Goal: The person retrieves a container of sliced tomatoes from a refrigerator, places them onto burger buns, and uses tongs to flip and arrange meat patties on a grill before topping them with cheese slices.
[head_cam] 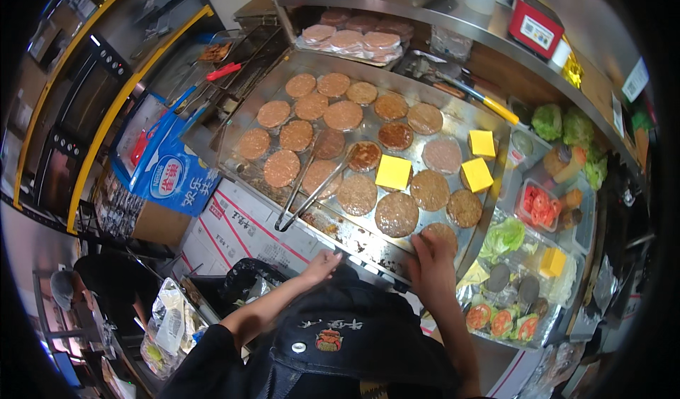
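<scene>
My right hand (pixel 433 263) reaches over the front right of a flat steel griddle (pixel 366 247). Its fingers are spread over a browned patty (pixel 440 235) and partly hide it; whether they touch it is unclear. My left hand (pixel 321 267) is at the griddle's front edge with its fingers curled, close to a small dark knob (pixel 338 252). Metal tongs (pixel 313 194) rest across the patties, handle end toward me. Several pinkish patties (pixel 281 168) lie on the left, browner ones (pixel 397 215) on the right. Yellow cheese slices (pixel 393 172) top three patties.
At right, a foil-lined tray (pixel 502 340) holds lettuce and tomato slices, beside a tub of chopped tomato (pixel 539 203). A yellow-handled tool (pixel 494 106) lies behind the griddle. Stacked raw patties (pixel 350 40) sit under a steel shelf (pixel 451 19). A person (pixel 109 282) bends at lower left.
</scene>
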Motion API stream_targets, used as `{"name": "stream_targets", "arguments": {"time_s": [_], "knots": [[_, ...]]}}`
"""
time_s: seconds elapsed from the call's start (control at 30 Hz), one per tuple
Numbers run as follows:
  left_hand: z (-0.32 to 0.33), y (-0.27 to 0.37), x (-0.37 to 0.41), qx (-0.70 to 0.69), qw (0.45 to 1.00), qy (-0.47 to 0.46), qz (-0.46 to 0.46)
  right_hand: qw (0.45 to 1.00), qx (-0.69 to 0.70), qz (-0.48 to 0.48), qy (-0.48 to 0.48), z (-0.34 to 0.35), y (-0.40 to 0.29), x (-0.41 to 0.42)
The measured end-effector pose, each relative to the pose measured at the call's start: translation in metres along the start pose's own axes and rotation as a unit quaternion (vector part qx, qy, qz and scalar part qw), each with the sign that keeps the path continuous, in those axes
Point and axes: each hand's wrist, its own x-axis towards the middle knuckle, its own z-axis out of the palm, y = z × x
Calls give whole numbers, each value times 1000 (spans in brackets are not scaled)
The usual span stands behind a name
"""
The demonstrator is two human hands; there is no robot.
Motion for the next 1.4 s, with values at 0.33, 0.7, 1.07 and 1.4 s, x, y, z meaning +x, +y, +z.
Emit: {"name": "stream_targets", "arguments": {"time_s": [0.33,0.7,1.07,1.4], "knots": [[-144,38,-38,-289,953,65,-69,996,44,13,-72,30,-16,-11],[-144,84,-55,-111,993,32,0,984,111,-1,-140,63,-55,17],[-63,116,-39,10,974,-200,109,914,400,68,13,111,-84,54],[-1,164,-22,321,811,-294,392,876,323,326,148,78,-56,24]]}}
